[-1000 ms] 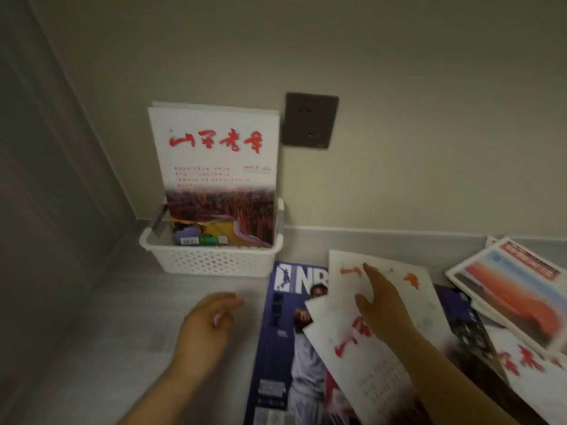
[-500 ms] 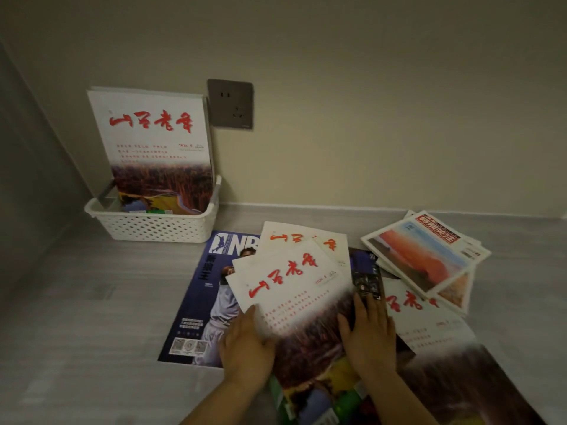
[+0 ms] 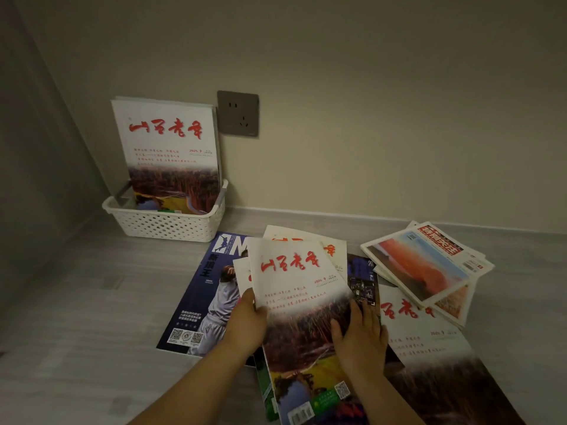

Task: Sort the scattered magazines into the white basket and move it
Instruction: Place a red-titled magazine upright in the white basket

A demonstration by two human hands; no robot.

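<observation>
**Sorting barely begun**

Basket (image 3: 165, 223) by the wall holds a few upright magazines (image 3: 170, 154) — most lie scattered on the floor (image 3: 76, 302). Left hand (image 3: 248, 325) and right hand (image 3: 360, 338) both grip the edges of one white-cover issue (image 3: 299, 296), next to go in. Moving the basket not yet done.

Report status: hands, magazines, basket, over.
Left hand and right hand gripping top red-titled magazine. White basket against wall, copies upright inside. Basketball magazine between pile and basket.
</observation>
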